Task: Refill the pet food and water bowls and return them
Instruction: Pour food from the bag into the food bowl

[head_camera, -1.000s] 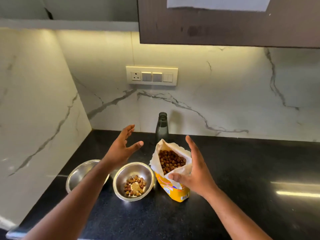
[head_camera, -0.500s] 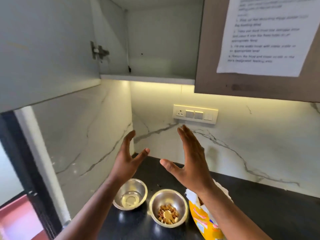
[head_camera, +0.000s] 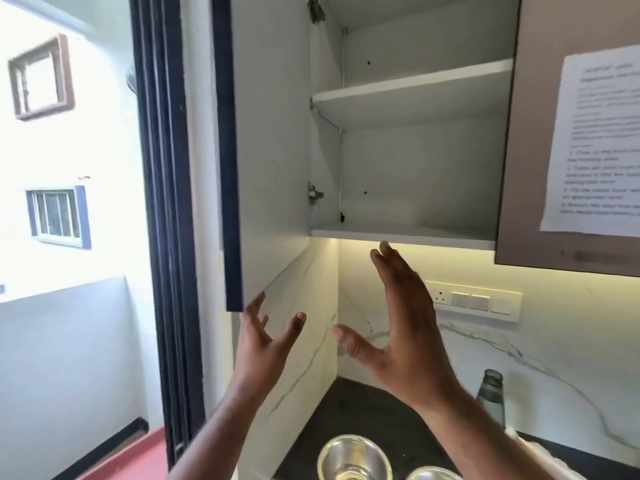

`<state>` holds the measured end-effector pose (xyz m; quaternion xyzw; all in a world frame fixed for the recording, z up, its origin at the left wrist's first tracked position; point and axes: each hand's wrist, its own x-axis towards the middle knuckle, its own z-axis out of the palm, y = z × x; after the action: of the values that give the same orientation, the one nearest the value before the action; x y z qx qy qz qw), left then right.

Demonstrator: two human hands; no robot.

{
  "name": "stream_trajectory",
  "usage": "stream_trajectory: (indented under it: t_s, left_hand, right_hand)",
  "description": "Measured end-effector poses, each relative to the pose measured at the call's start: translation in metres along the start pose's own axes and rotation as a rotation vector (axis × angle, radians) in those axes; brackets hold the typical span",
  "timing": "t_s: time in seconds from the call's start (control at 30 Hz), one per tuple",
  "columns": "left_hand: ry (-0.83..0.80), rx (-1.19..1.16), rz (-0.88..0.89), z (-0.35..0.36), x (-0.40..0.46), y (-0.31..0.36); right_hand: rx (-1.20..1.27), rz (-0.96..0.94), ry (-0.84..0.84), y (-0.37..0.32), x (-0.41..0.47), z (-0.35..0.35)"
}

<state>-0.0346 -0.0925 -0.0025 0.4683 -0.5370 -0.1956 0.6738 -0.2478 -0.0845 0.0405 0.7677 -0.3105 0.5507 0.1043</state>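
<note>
Both my hands are raised in front of an open wall cabinet. My left hand has its fingers spread, with the fingertips just under the lower corner of the open cabinet door. My right hand is held flat and open, with its fingertips just below the cabinet's bottom shelf. Neither hand holds anything. At the bottom edge a steel bowl stands on the black counter. The rim of a second steel bowl shows to its right. A glass bottle stands behind my right forearm.
The cabinet has two white shelves with nothing visible on them. To the right, a closed brown cabinet door carries a printed sheet. A switch plate sits on the marble backsplash. A dark window frame stands at the left.
The view has tilted up from the counter to the open cabinet. Both hands rose with it. The food bag and most of the bowls have dropped out of view.
</note>
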Motion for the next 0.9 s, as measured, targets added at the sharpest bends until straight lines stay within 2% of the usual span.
stream_trajectory:
  t_s: [0.17, 0.27, 0.47, 0.53, 0.6, 0.77, 0.9]
  left_hand:
    - [-0.135, 0.008, 0.035, -0.017, 0.016, 0.035]
    - [-0.096, -0.127, 0.177, -0.013, 0.031, 0.032]
    - [-0.087, -0.287, 0.276, 0.027, 0.032, 0.023]
    - [-0.085, -0.21, 0.394, 0.046, 0.03, 0.026]
    - [-0.014, 0.003, 0.46, 0.069, 0.03, 0.024]
    - [-0.021, 0.15, 0.451, 0.119, 0.028, 0.034]
    - [-0.097, 0.342, 0.515, 0.152, 0.041, 0.028]
  right_hand:
    - [0.004, -0.041, 0.052, -0.059, 0.014, 0.011]
    - [-0.031, -0.046, 0.059, -0.08, 0.019, 0.009]
    - [-0.101, -0.04, 0.029, -0.089, 0.026, -0.007]
    - [-0.11, -0.036, 0.016, -0.085, 0.03, -0.011]
    - [-0.135, -0.045, 0.034, -0.077, 0.033, -0.014]
    - [-0.378, -0.016, 0.213, -0.024, 0.033, -0.024]
    - [-0.596, 0.017, 0.199, 0.038, 0.035, -0.043]
